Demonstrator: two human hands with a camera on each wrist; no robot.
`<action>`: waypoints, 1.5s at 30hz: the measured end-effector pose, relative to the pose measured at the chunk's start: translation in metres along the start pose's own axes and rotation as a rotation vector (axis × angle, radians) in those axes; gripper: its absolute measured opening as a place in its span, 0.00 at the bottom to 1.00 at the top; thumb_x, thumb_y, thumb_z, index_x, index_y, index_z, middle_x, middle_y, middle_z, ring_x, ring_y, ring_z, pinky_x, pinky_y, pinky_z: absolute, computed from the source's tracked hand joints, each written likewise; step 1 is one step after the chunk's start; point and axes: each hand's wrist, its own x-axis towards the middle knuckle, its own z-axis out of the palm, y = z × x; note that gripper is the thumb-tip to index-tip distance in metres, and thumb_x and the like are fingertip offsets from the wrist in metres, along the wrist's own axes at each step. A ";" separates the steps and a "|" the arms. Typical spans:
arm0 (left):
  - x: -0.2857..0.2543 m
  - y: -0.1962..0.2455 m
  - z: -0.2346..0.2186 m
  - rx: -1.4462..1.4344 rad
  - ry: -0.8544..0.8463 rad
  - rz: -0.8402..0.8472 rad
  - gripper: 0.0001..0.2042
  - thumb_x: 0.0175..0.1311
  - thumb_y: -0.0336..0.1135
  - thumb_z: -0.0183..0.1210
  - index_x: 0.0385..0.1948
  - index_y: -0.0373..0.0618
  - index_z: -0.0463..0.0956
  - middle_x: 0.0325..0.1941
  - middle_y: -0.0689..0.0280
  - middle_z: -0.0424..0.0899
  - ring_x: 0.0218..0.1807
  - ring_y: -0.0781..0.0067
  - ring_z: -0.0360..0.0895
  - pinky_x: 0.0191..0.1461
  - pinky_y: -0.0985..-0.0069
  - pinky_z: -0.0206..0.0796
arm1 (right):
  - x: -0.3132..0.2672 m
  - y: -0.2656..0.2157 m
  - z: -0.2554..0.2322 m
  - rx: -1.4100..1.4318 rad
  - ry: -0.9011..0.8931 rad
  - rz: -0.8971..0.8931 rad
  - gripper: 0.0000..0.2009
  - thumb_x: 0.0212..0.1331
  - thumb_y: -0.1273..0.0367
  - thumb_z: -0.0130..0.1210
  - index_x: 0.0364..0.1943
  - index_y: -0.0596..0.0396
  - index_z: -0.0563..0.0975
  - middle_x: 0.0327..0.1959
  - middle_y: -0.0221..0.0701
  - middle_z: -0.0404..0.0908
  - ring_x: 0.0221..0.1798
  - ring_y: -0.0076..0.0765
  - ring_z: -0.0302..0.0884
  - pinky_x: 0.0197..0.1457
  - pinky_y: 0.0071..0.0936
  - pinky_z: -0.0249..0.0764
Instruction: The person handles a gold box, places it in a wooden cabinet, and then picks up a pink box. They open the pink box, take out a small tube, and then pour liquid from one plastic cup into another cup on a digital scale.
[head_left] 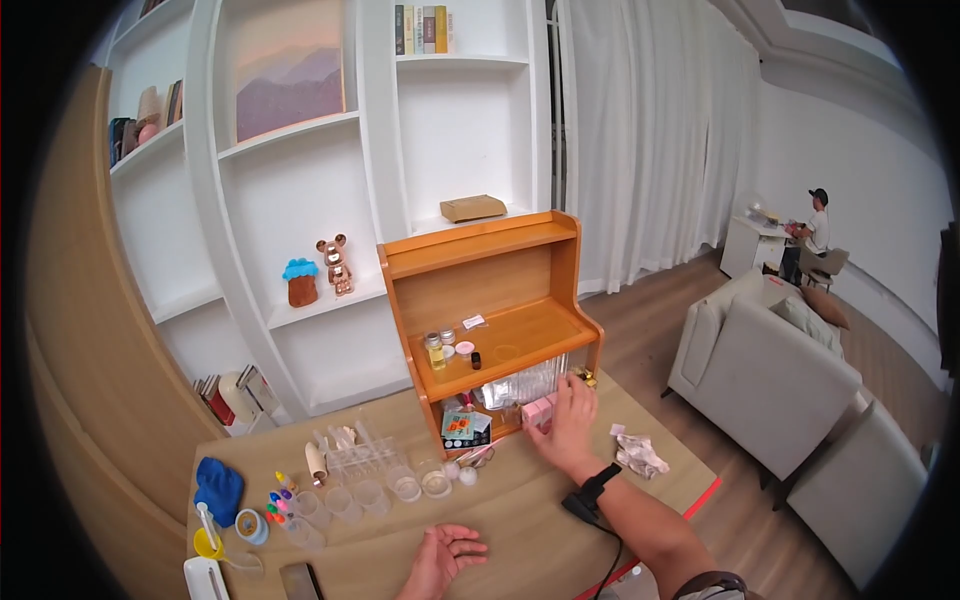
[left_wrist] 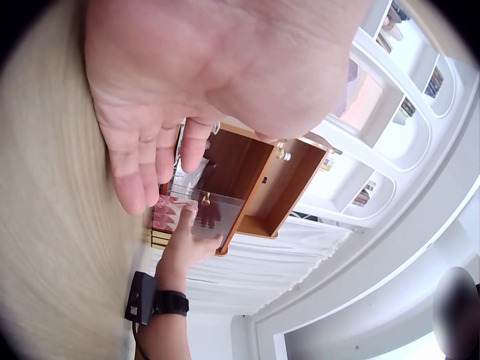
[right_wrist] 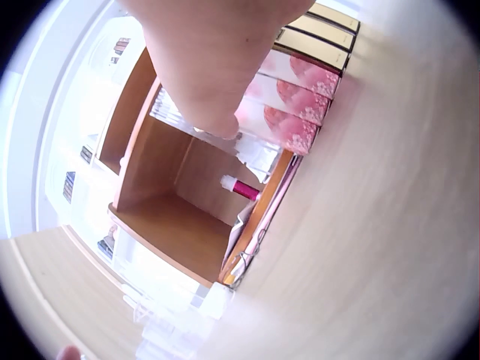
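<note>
My right hand [head_left: 568, 425] is at the lower right compartment of a small wooden shelf unit [head_left: 490, 378], thumb apart and fingers pointing up. Right beside the thumb stand pink flowered boxes [right_wrist: 292, 116], partly covered by the hand. Behind the fingers is a clear ribbed plastic organizer [head_left: 530, 385]; in the left wrist view the hand overlaps a clear panel [left_wrist: 225, 214]. My left hand [head_left: 440, 560] lies at the table's front, palm turned inward and fingers loosely bent, holding nothing.
Black-and-gold boxes [right_wrist: 319, 37] stand beside the pink ones. Clear cups [head_left: 405, 484], a test tube rack [head_left: 362, 460], a blue cloth [head_left: 218, 485] and a tape roll [head_left: 252, 526] occupy the table's left. A crumpled wrapper [head_left: 640, 455] lies right. One person [head_left: 815, 225] sits far back.
</note>
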 end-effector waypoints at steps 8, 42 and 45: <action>0.000 0.002 0.003 -0.007 -0.007 0.006 0.31 0.87 0.63 0.39 0.58 0.41 0.76 0.59 0.56 0.85 0.58 0.59 0.86 0.62 0.58 0.81 | -0.020 0.075 0.026 0.112 0.107 0.432 0.41 0.61 0.68 0.58 0.77 0.74 0.57 0.77 0.66 0.62 0.79 0.73 0.59 0.84 0.58 0.54; -0.002 0.013 0.002 0.058 -0.015 -0.048 0.32 0.88 0.62 0.36 0.60 0.37 0.74 0.62 0.51 0.82 0.63 0.49 0.83 0.67 0.50 0.78 | -0.016 0.008 0.028 -0.244 -0.213 0.289 0.57 0.55 0.44 0.73 0.83 0.59 0.55 0.85 0.58 0.50 0.86 0.74 0.47 0.83 0.78 0.44; 0.002 0.002 -0.009 0.034 -0.032 -0.050 0.32 0.88 0.62 0.35 0.60 0.37 0.74 0.62 0.51 0.82 0.63 0.51 0.83 0.67 0.51 0.78 | -0.014 0.002 0.024 -0.228 -0.224 0.282 0.57 0.55 0.45 0.73 0.82 0.60 0.56 0.84 0.58 0.52 0.85 0.72 0.49 0.84 0.74 0.45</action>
